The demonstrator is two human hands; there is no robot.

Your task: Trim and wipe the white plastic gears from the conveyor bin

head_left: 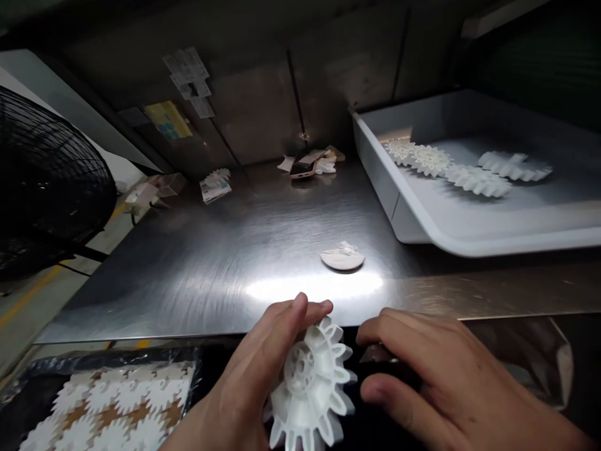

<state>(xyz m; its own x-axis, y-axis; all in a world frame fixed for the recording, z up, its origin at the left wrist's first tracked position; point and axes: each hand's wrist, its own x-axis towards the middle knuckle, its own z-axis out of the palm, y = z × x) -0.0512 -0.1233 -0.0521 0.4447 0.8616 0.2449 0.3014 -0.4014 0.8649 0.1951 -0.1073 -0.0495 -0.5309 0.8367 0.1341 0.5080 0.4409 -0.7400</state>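
Observation:
A white plastic gear with long teeth and a round hub is gripped by my left hand just off the table's front edge. The thumb lies along its hub side and the fingers reach behind it. Close to the gear's right side, my right hand has thumb and fingers apart, with nothing between them. More white gears lie in a grey tray at the right. At the lower left, rows of similar gears sit in a box lined with black plastic.
On the metal table lies a small pale half-round piece. Papers and a phone-like object rest by the back wall, near a small gear on folded paper. A black fan stands at left.

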